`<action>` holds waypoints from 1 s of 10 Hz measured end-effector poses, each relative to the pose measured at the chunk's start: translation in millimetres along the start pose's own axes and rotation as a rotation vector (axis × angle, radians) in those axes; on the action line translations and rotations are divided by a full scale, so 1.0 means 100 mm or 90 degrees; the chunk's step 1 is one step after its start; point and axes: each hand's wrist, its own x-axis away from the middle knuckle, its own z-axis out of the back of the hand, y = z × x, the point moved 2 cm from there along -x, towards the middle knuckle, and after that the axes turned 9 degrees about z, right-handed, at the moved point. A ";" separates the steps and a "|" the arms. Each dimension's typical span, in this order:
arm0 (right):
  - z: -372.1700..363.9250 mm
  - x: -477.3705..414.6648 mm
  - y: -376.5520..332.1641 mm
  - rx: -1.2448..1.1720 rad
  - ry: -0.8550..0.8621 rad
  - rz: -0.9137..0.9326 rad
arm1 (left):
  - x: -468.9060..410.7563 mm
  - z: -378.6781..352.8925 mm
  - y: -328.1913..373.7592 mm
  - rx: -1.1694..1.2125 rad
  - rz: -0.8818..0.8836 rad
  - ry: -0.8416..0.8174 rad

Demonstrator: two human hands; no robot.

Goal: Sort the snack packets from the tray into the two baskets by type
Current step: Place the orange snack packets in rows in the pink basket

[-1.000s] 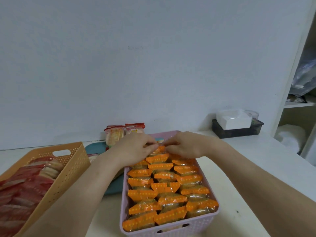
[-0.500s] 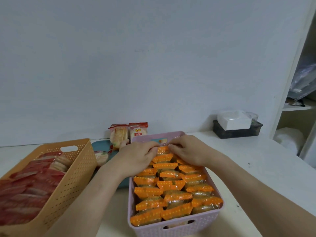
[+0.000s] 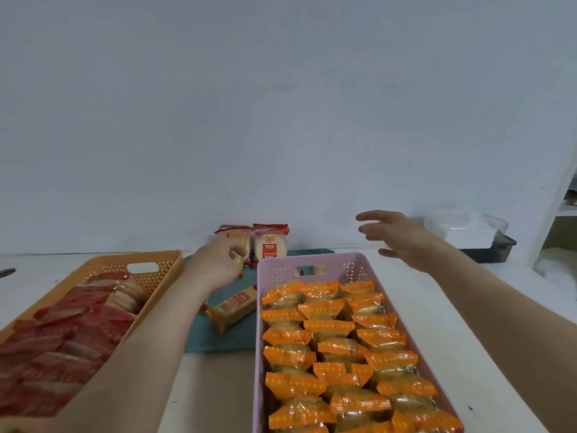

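A teal tray (image 3: 231, 342) lies between the two baskets. One orange packet (image 3: 234, 306) lies flat on it, and two red packets (image 3: 270, 243) stand at its far end. My left hand (image 3: 218, 260) is against the left red packet (image 3: 235, 234), fingers curled and blurred; whether it has a grip is unclear. My right hand (image 3: 399, 239) hovers open and holds nothing, above the table past the far right corner of the pink basket (image 3: 312, 259). Orange packets (image 3: 327, 326) fill that basket in rows. The orange basket (image 3: 162, 295) at left holds red packets (image 3: 62, 339).
A black tray with a white box (image 3: 487, 245) stands at the back right beside a white shelf unit (image 3: 559, 207). A small dark object (image 3: 6, 271) lies at the left edge. The wall is close behind the tray.
Both hands have left the orange packets in the pink basket. My left hand went left to the red packets on the tray; my right hand rose to the right and spread its fingers.
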 end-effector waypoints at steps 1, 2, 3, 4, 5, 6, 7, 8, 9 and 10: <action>-0.17 -0.20 0.29 -0.009 -0.092 -0.081 | -0.16 -0.30 -0.23 -0.094 0.037 -0.166; -0.38 -0.28 0.44 0.024 -0.187 -0.089 | -0.23 -0.51 -0.33 -0.163 0.038 -0.148; -0.52 -0.36 0.50 0.072 -0.234 -0.073 | -0.27 -0.54 -0.27 -0.174 0.000 -0.101; -0.60 -0.88 1.10 0.226 -0.197 -0.104 | -0.29 -0.54 -0.19 -0.158 -0.031 -0.065; -0.62 -1.01 1.17 0.319 -0.218 -0.083 | -0.36 -0.60 -0.15 -0.092 -0.032 0.010; -0.61 -0.86 0.93 0.258 -0.222 -0.043 | -0.43 -0.58 -0.14 0.110 0.022 0.070; -0.63 -0.81 0.88 0.239 -0.212 0.058 | -0.41 -0.48 -0.11 0.268 0.041 0.127; -0.65 -0.82 0.83 0.170 -0.257 0.055 | -0.37 -0.29 -0.06 0.380 0.022 0.157; -0.75 -0.87 0.74 0.169 -0.289 0.054 | -0.27 -0.07 0.04 0.433 -0.019 0.178; -0.86 -0.92 0.73 0.239 -0.329 0.073 | -0.10 0.13 0.25 0.504 -0.087 0.145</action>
